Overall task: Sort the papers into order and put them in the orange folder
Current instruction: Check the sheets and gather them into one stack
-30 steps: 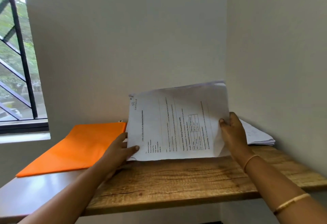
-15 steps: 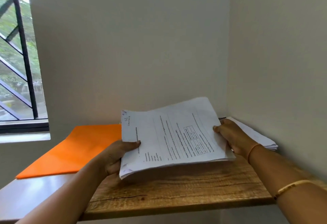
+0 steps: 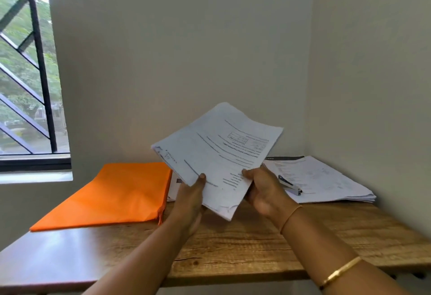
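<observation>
One sheaf of papers (image 3: 219, 154) is clamped in my grip, left hand (image 3: 190, 198) pinching its near-left edge, right hand (image 3: 263, 192) its near edge, tilted in the air just right of the orange folder (image 3: 112, 196).

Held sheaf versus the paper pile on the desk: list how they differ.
The held sheaf is in the air, gripped by the left hand and right hand; the paper pile lies on the desk. The held sheaf is tilted; the paper pile is flat. A stapler rests on the paper pile, none on the held sheaf. Both are white printed sheets.
</observation>
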Demonstrator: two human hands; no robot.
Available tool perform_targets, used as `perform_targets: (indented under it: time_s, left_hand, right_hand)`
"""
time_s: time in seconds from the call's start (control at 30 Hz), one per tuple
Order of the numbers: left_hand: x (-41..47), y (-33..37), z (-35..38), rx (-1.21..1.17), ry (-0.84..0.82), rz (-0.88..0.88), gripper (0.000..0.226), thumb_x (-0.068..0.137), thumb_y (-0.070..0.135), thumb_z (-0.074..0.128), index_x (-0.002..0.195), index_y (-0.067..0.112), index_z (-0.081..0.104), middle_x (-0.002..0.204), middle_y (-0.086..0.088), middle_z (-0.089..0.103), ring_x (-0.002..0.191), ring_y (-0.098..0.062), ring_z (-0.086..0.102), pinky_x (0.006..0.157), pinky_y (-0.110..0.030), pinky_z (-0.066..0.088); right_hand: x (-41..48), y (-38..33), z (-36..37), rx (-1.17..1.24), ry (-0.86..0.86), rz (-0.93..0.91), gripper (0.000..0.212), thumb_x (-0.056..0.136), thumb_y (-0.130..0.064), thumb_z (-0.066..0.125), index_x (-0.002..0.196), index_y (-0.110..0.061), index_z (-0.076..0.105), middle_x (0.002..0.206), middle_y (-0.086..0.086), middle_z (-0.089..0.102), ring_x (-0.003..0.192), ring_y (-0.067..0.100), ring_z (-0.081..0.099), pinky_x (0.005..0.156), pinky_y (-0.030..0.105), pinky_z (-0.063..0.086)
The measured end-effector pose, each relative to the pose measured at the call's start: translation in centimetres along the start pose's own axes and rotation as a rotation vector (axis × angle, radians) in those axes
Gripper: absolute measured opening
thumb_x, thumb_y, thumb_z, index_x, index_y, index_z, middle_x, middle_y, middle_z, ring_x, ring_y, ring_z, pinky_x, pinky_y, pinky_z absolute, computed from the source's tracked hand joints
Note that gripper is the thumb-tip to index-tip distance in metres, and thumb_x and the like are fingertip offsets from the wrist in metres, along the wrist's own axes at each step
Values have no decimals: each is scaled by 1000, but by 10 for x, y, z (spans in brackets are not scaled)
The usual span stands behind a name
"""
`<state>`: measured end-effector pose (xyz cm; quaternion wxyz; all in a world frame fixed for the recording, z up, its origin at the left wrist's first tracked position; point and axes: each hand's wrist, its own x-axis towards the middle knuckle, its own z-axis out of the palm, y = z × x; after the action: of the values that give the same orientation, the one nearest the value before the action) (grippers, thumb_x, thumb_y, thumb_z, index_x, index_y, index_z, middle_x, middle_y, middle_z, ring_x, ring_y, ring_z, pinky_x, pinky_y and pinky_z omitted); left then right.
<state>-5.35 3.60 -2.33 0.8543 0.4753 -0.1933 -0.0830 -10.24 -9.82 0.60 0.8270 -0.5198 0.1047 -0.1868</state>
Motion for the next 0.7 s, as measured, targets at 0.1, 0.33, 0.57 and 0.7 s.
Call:
perform_targets:
  time_s: [0.1,0.33,0.57,0.7]
  left_hand:
    - [2,0,-6,-22,29,-34,26,94,3,50,115,18,54,103,-2,68,95,-22,63,69,-38,55]
    - [27,43,-44,204,-115,-201,38,90,-4,51,127,-1,50,104,-18,68,87,-31,66,64,-35,60]
    - [23,39,-28,555,-119,171,37,90,3,57,120,22,45,116,-5,61,100,-24,63,85,-45,55]
    - [21,13,-34,646,-60,322,39,93,6,54,122,28,39,117,0,56,103,-19,58,81,-37,54]
  right_hand:
    - [8,-2,-9,-130,104,-57,37,91,14,37,110,-11,56,118,14,62,108,35,59,92,49,49]
    - [6,-22,-43,-396,101,-167,41,91,11,41,108,-21,59,114,6,64,103,28,60,91,44,50]
    - [-3,-35,-32,-580,49,-440,35,96,0,43,119,-25,53,110,-5,61,91,7,59,79,22,49]
    - [-9,-23,-40,-560,57,-452,33,96,0,43,120,-22,53,112,-4,61,89,3,58,70,14,46]
